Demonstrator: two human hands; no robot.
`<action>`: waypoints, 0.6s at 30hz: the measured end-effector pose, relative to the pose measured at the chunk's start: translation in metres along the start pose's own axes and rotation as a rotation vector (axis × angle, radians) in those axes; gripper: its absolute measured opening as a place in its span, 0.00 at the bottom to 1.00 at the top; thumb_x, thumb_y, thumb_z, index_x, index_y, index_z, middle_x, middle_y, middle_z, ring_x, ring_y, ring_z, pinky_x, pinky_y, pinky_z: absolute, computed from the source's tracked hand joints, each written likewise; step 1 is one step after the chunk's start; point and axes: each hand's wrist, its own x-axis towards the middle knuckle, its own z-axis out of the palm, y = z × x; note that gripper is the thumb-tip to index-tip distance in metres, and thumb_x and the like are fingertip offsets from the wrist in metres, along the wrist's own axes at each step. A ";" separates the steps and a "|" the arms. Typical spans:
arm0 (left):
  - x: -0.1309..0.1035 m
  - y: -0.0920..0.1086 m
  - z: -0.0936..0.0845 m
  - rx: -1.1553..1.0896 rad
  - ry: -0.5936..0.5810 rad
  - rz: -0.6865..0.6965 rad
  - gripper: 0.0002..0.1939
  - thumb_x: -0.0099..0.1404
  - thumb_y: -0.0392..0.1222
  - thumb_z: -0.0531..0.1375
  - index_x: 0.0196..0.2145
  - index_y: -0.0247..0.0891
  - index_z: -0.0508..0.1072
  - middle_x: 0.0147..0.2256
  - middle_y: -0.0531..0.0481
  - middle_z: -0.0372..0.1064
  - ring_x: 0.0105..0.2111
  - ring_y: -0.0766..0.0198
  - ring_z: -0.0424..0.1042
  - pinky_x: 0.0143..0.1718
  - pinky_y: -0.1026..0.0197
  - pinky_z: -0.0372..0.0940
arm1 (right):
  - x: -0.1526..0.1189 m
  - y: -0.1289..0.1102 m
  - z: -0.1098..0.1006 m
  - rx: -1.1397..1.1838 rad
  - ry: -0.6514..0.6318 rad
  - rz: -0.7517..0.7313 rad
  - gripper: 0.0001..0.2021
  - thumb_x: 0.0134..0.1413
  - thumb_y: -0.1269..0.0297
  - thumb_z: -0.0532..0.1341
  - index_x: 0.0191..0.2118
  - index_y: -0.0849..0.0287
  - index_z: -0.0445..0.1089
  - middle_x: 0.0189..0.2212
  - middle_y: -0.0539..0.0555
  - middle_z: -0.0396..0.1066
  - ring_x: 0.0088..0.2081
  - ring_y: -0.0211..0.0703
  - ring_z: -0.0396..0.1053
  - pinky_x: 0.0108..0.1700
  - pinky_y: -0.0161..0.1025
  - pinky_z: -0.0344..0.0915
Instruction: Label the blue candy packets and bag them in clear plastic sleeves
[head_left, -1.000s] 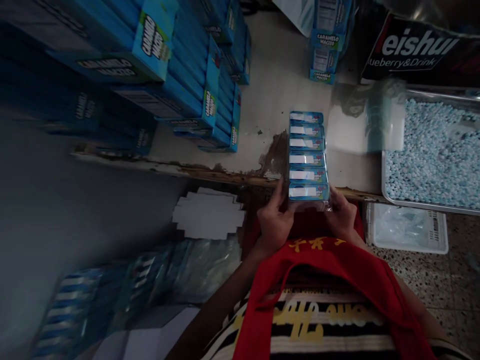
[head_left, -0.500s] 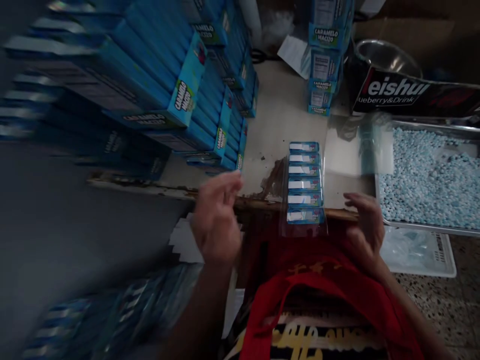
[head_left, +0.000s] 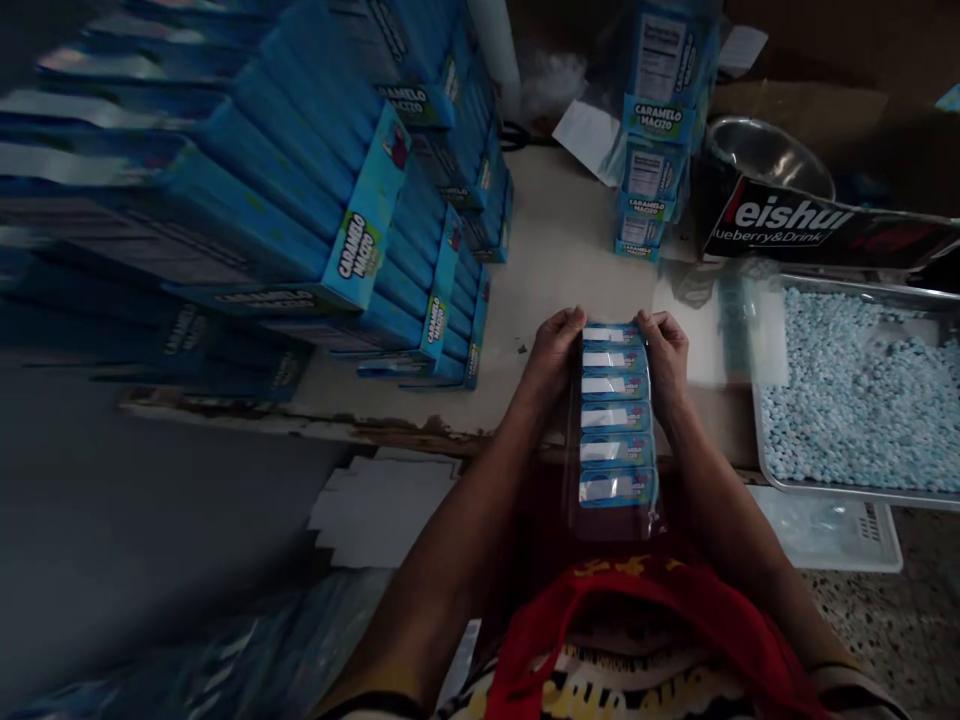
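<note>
The left hand (head_left: 556,348) and right hand (head_left: 666,352) are pinching a clear bag (head_left: 613,432) at its far corners, fingers pressing narrowly together. Inside, a row of blue boxes (head_left: 615,386) is stretching nearer from between the fingers, extending past the table's (head_left: 555,230) near edge.

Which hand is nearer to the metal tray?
The right hand: it's left of the metal tray, at the blue pack's right side; the left hand is farther left, opposite.
</note>
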 end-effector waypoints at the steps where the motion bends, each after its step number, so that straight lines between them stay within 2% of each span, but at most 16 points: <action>1: -0.001 0.001 0.002 -0.017 0.008 -0.022 0.29 0.56 0.65 0.76 0.29 0.39 0.71 0.24 0.57 0.66 0.23 0.68 0.66 0.27 0.63 0.63 | -0.002 -0.001 0.002 0.008 0.012 0.013 0.24 0.56 0.44 0.74 0.27 0.54 0.65 0.25 0.43 0.64 0.26 0.34 0.59 0.32 0.35 0.61; 4: -0.001 0.004 0.008 -0.032 0.021 -0.072 0.29 0.59 0.65 0.75 0.27 0.39 0.69 0.23 0.57 0.64 0.22 0.68 0.64 0.27 0.62 0.61 | 0.000 -0.001 0.006 -0.002 0.030 0.028 0.25 0.56 0.43 0.74 0.26 0.54 0.63 0.24 0.43 0.63 0.26 0.33 0.59 0.32 0.35 0.61; 7: 0.000 0.008 0.014 0.001 0.046 -0.066 0.28 0.64 0.65 0.72 0.27 0.39 0.69 0.23 0.58 0.62 0.22 0.70 0.61 0.27 0.62 0.58 | 0.005 0.003 0.005 -0.009 0.043 0.039 0.25 0.57 0.42 0.73 0.27 0.53 0.64 0.24 0.43 0.63 0.27 0.34 0.61 0.31 0.35 0.62; 11: 0.004 0.010 0.019 0.073 0.070 -0.041 0.24 0.75 0.55 0.65 0.26 0.39 0.68 0.22 0.58 0.59 0.23 0.70 0.56 0.29 0.62 0.56 | 0.009 0.006 0.007 0.022 0.042 0.046 0.22 0.61 0.44 0.71 0.28 0.53 0.65 0.25 0.44 0.66 0.28 0.35 0.65 0.32 0.36 0.66; 14: 0.007 0.011 0.021 0.108 0.104 -0.054 0.24 0.80 0.48 0.60 0.25 0.40 0.66 0.21 0.59 0.57 0.23 0.70 0.53 0.29 0.62 0.53 | 0.008 0.003 0.010 0.057 0.031 0.045 0.21 0.62 0.45 0.71 0.28 0.52 0.66 0.25 0.44 0.67 0.27 0.36 0.65 0.32 0.36 0.68; 16: 0.007 0.013 0.023 0.108 0.109 -0.055 0.25 0.80 0.49 0.61 0.24 0.40 0.65 0.21 0.59 0.56 0.23 0.70 0.52 0.27 0.62 0.52 | 0.008 0.000 0.011 0.032 0.040 0.077 0.21 0.62 0.44 0.71 0.29 0.52 0.66 0.25 0.45 0.68 0.29 0.37 0.67 0.32 0.36 0.69; 18: 0.007 0.014 0.024 0.111 0.108 -0.072 0.26 0.76 0.55 0.64 0.25 0.40 0.65 0.21 0.59 0.56 0.22 0.71 0.53 0.26 0.62 0.52 | 0.008 -0.001 0.011 0.005 0.045 0.114 0.21 0.63 0.44 0.70 0.30 0.52 0.66 0.26 0.46 0.69 0.30 0.38 0.68 0.33 0.37 0.69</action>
